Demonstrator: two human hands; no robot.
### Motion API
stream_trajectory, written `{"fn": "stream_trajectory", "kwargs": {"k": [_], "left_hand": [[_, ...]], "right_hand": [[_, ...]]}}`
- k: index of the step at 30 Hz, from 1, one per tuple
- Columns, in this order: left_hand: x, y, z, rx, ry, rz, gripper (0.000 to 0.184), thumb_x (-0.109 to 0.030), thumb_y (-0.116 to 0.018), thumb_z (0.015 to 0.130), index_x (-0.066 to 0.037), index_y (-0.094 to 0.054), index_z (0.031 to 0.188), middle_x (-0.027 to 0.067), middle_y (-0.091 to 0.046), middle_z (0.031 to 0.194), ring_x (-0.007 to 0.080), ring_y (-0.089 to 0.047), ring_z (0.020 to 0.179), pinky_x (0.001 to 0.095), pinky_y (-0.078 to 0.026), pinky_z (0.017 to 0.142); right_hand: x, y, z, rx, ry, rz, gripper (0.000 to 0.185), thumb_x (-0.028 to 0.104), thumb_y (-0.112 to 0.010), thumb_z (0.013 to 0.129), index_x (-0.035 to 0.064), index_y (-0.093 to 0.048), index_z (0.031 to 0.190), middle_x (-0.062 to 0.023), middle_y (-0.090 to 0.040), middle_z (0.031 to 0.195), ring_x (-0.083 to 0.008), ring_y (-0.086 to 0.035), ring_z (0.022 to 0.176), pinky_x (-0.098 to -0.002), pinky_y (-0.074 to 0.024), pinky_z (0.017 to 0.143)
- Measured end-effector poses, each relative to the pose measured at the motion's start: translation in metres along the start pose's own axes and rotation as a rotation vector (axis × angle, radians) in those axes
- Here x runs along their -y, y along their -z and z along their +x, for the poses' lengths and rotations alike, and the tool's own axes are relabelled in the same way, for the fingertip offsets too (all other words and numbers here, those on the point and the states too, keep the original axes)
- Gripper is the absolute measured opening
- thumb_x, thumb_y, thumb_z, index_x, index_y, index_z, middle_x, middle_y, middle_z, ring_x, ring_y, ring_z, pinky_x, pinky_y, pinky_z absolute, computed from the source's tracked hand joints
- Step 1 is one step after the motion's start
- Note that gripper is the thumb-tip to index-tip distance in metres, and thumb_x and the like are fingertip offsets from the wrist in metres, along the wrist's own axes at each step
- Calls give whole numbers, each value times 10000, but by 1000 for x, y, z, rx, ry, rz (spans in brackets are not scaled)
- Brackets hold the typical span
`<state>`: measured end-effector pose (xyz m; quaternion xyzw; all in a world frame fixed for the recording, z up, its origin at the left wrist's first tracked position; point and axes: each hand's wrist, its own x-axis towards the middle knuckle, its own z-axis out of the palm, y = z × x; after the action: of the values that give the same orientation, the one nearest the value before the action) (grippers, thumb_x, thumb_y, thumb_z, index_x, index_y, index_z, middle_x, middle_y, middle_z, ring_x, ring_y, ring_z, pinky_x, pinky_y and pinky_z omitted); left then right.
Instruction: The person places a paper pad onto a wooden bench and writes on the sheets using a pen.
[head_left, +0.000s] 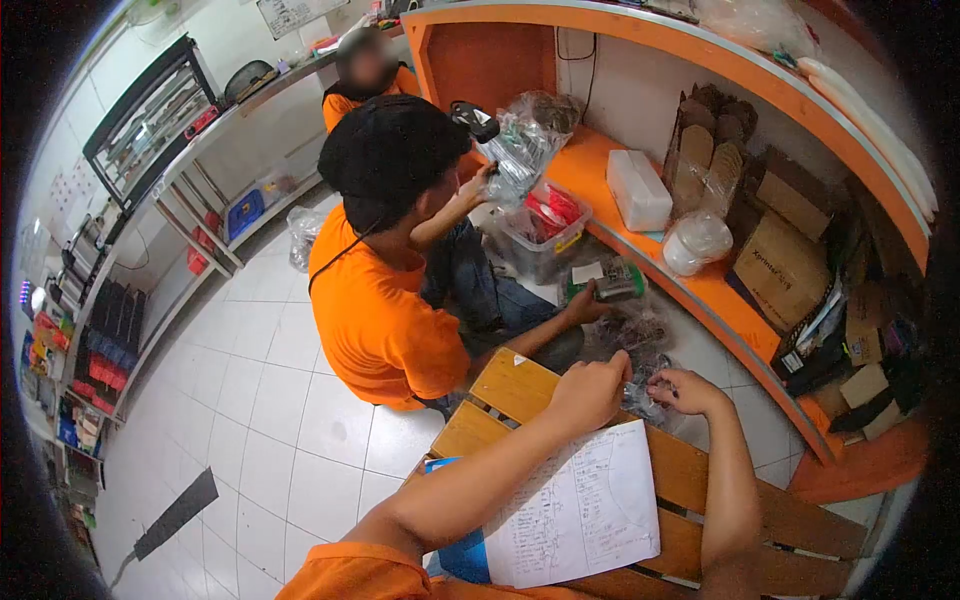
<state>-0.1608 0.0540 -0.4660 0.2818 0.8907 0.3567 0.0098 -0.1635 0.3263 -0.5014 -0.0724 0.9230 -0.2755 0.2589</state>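
My left hand [592, 392] is closed at the far edge of a slatted wooden table [515, 387], its fingers curled toward a crumpled clear plastic bag [645, 345]. Close on its right, my right hand [690, 391] has its fingers bent in a pinch at the bag's near part. What lies between the fingers of either hand is too small to make out. Beneath my left forearm lie handwritten paper sheets [590, 510] on a blue folder [465, 553].
A co-worker in orange [375, 310] sits on the floor, holding a green package [615, 282] and a clear bag [525, 150]. Beyond is another person [365, 70]. An orange shelf [600, 200] holds boxes [780, 268]. A plastic bin [540, 258] stands beside it.
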Motion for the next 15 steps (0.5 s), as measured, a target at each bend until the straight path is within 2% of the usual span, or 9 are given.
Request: {"fn": "stream_trajectory", "kwargs": {"k": [2, 8, 15], "left_hand": [[0, 2, -1, 1, 3, -16, 177, -120, -613, 932, -114, -583, 1106, 211, -724, 864, 462, -706, 856, 595, -522, 765], [1, -2, -1, -10, 10, 11, 163, -116, -620, 927, -118, -597, 1088, 200, -732, 868, 452, -710, 861, 581, -526, 784], [-3, 3, -1, -18, -24, 5, 134, -99, -604, 942, -107, -589, 1075, 187, -731, 820, 423, -715, 803, 545, -527, 777]], "right_hand": [[0, -1, 0, -6, 13, -2, 409, 383, -692, 1042, 46, -690, 1275, -154, -777, 1082, -250, -740, 959, -392, -562, 875], [-10, -4, 4, -15, 38, -2, 404, 376, -694, 1041, 34, -697, 1258, -150, -773, 1062, -249, -736, 937, -390, -563, 863], [2, 3, -4, -4, 24, 14, 468, 439, -688, 1034, 37, -697, 1273, -198, -727, 1183, -302, -702, 1067, -409, -545, 927]]}}
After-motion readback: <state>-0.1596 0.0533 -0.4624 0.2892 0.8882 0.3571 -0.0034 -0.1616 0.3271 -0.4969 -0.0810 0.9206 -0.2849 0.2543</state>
